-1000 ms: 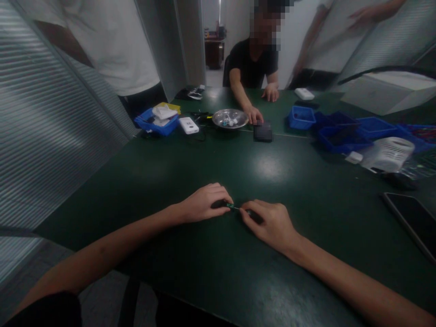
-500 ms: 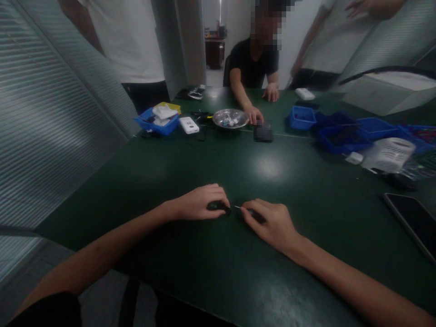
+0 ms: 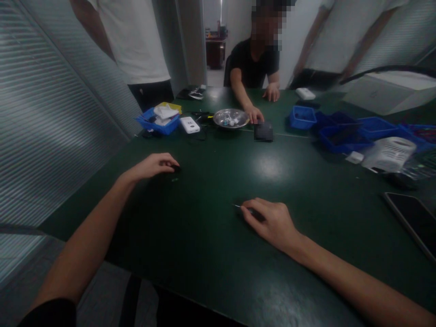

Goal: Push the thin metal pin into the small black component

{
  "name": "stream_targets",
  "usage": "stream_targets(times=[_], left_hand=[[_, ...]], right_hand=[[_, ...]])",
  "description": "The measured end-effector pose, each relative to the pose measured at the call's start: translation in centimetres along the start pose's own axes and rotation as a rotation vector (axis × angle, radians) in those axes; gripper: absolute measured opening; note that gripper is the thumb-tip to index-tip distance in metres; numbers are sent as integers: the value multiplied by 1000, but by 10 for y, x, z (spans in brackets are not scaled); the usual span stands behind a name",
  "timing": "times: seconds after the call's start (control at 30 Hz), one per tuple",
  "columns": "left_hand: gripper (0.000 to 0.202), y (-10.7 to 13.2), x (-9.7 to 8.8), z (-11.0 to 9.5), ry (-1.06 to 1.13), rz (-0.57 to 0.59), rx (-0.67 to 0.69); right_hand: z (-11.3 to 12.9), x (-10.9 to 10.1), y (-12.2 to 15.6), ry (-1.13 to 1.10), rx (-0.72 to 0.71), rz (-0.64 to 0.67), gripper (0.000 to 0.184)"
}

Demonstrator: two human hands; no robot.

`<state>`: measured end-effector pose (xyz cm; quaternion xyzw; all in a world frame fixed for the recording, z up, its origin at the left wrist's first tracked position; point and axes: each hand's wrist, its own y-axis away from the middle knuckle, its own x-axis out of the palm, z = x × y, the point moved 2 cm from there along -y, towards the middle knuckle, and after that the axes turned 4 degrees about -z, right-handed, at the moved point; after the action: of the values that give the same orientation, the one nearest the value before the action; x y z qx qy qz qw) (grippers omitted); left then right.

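Observation:
Over the left part of the green table point(image 3: 204, 254), my left hand point(image 3: 150, 165) is closed with the fingertips on a small black object point(image 3: 176, 168); its kind is too dark to make out. A tiny pale bit or mark point(image 3: 175, 179) shows on the tabletop just below those fingertips. Nearer the middle, my right hand point(image 3: 270, 221) rests on the table, thumb and index finger pinched on a thin metal rod point(image 3: 236, 206). The rod's bright tip points left; its other end is hidden in the dark hollow of the hand.
Across the table, a person's hand point(image 3: 255, 114) touches a dark box point(image 3: 264, 131) beside a metal dish point(image 3: 218, 125). Blue trays point(image 3: 303, 119) stand at the right, a filled blue basket point(image 3: 168, 128) and white power bank point(image 3: 190, 125) at back left. A phone point(image 3: 413, 222) lies right.
My left hand has moved left and away from me, carrying the small black object away from the rod's tip. My right hand has stayed in place.

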<state>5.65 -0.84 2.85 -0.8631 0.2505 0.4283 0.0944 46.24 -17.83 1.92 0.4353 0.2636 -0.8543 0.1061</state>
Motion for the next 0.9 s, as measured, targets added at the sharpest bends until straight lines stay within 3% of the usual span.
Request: stream_targets(times=[0.13, 0.23, 0.3, 0.4, 0.47, 0.6, 0.67, 0.8, 0.87, 0.9], left_hand=[[36, 9, -23, 56, -145, -321, -191], [36, 16, -31, 80, -245, -499, -326], [37, 20, -34, 82, -296, -547, -375], [38, 20, -36, 62, -387, -594, -282], [37, 17, -32, 38, -350, -489, -195], [40, 12, -10, -5, -104, 97, -210], [40, 11, 0, -16, -74, 247, -233], [36, 10, 2, -16, -64, 255, -215], [33, 11, -6, -7, -41, 132, -229], [31, 12, -13, -1, -34, -3, -254]], right_hand=[[0, 0, 1, 10, -7, -2, 30], [-1, 0, 3, 10, -12, 2, 30], [-2, 1, 3, 11, -12, 7, 28], [-3, 2, 3, 17, -6, 2, 27], [-2, 2, 3, 17, -5, 2, 28], [-1, 2, 1, 13, -2, 12, 29], [0, 2, 0, 18, 6, 12, 29], [0, 1, 1, 16, 11, 15, 30], [0, 0, 1, 13, 5, 19, 30], [0, 0, 1, 14, 2, 21, 31]])
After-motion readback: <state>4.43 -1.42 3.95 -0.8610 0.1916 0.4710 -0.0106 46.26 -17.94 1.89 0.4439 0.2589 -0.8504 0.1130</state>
